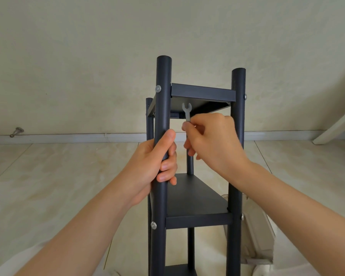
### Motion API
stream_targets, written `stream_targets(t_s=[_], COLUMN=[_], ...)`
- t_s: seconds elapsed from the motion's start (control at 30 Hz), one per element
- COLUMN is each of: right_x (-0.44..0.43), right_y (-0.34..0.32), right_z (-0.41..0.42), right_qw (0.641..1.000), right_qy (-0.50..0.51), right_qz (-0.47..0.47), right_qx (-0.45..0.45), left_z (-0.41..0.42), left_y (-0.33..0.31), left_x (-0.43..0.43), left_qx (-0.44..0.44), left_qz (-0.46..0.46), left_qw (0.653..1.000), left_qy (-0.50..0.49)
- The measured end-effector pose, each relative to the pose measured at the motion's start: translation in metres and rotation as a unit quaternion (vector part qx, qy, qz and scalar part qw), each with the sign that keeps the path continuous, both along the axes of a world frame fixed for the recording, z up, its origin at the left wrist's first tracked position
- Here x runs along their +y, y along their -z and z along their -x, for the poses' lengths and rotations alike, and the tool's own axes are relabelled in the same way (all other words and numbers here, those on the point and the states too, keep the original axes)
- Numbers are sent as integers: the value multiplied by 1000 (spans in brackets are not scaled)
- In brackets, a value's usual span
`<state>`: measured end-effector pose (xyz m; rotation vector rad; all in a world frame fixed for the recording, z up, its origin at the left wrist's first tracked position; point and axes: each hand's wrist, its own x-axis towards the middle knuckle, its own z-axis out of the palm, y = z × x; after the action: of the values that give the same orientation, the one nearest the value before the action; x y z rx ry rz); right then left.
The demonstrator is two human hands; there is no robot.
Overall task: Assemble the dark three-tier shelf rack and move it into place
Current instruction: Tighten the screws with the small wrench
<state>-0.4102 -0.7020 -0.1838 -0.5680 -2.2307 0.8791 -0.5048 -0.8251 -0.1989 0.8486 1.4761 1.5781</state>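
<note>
I have the rack point(191, 196) standing on the floor, close in front of me. Below its top shelf point(202, 92), my left hand point(157, 162) is wrapped firmly round the near-left post point(163, 76). My right hand point(213, 140) pinches a small wrench point(187, 111) by its lower end, open end up, just under that shelf. I judge I'm tightening a fastener beneath it, though I can't see one. I'd seat the wrench squarely first, brace the post, and turn in short strokes.
</note>
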Motion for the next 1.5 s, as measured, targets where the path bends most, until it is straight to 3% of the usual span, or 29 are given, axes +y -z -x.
stream_targets(t_s=[0.27,0.57,0.73,0.9,1.0,1.17,1.33,1.5], right_x=[6,7,10,13,15,22,26,27], right_y=[-14,-29,-27,-27,-29,-30,-28,-28], right_z=[-26,-6,5,12,19,25,28,29], right_qw=[981,953,930,925,921,926,921,915], right_qy=[-56,-189,-187,-177,-163,-158,-157,-158], right_qz=[161,235,302,305,311,300,317,328], right_qx=[92,35,95,146,171,164,160,175], left_z=[5,-11,-13,-11,-9,-19,-48,-83], left_y=[10,7,9,5,6,31,85,127], left_x=[5,26,35,37,32,2,-37,-44], left_qx=[52,46,55,152,226,257,206,78], left_qz=[-17,-13,-26,-41,-5,30,70,90], left_qw=[998,999,998,987,971,952,934,954], left_qy=[41,9,-1,-45,-84,-163,-285,-276])
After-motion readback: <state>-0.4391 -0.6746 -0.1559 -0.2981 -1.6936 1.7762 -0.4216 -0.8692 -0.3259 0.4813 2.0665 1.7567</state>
